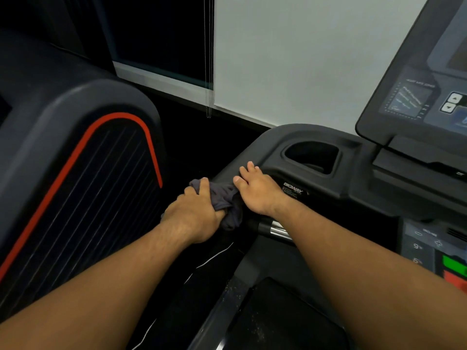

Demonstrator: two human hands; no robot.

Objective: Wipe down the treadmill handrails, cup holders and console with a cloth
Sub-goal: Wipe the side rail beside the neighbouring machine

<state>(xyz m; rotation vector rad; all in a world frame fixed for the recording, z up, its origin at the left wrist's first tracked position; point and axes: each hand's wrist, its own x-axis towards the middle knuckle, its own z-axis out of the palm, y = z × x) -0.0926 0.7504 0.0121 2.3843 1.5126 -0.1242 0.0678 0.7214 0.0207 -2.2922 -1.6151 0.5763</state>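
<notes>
Bunched dark grey cloth (228, 202): gripped by curled fingers of left hand (194, 215) at left corner of black moulded treadmill tray (265, 140), edge-wipe apparently in hand; right hand (256, 192) flat alongside, fingers straight, slightly spread; next move likely calls for reaching into recessed oval cup holder (312, 157).

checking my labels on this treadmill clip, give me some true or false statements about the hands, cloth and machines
1. The left hand grips the cloth. True.
2. The right hand is inside the cup holder. False: it lies flat on the ledge beside the holder, fingers straight.
3. The cloth is white. False: it is dark grey.
4. The neighbouring machine on the left has red trim. True.
5. The console is left of both hands. False: it stands up at the right.
</notes>
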